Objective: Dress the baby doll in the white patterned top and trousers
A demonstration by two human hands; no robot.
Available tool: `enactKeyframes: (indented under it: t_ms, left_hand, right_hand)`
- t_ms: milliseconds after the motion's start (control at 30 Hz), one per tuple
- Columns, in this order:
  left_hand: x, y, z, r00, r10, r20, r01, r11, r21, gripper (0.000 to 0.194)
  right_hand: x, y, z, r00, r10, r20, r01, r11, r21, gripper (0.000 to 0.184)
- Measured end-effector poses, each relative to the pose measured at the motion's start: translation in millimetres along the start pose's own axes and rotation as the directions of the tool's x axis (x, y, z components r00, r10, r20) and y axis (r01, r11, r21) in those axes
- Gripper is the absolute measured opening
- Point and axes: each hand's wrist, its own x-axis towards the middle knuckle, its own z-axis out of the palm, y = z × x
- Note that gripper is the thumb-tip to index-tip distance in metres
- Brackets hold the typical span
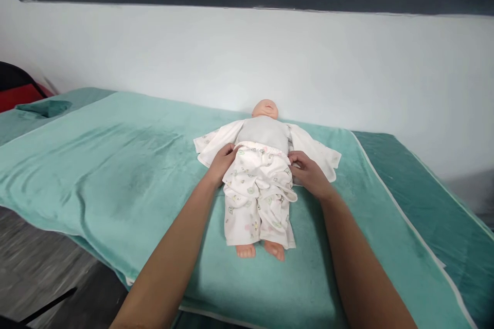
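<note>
A baby doll (265,109) lies on its back on a teal towel (116,164), head toward the wall. It wears white patterned trousers (258,200) and lies on an open white patterned top (316,154), its grey torso bare. My left hand (222,163) grips the waistband at the doll's left-side hip, fingers curled on the cloth. My right hand (309,174) grips the waistband at the other hip. Both bare feet (260,250) stick out below the trouser legs.
The towel covers a table set against a white wall (347,72). A folded darker teal cloth (44,108) lies at the far left beside something red. The table's front edge runs near me, with grey floor (34,267) at lower left.
</note>
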Motion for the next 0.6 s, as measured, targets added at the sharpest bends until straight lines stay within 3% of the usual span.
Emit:
enactKeyframes:
  t_ms: [133,300,467,600]
  left_hand:
    - [-1,5,1.8,0.999,-0.030,-0.030,0.027,0.996,-0.091,0.045]
    - [3,6,5.1,0.995,-0.044,-0.092,0.023,0.975,-0.221,0.038]
    - [9,2,4.0,0.996,-0.081,-0.027,0.067,0.938,-0.341,0.041]
    - [8,0,0.9,0.990,-0.140,0.014,0.138,0.944,-0.300,0.035]
  right_hand:
    - [7,4,12,0.986,0.068,-0.150,-0.055,0.994,0.093,0.022]
    - [16,5,22,0.936,0.173,-0.308,-0.104,0.968,0.227,0.025]
    - [19,9,25,0.942,0.241,-0.234,-0.165,0.938,0.304,0.034]
    - [18,13,20,0.965,0.208,-0.160,-0.183,0.970,0.158,0.042]
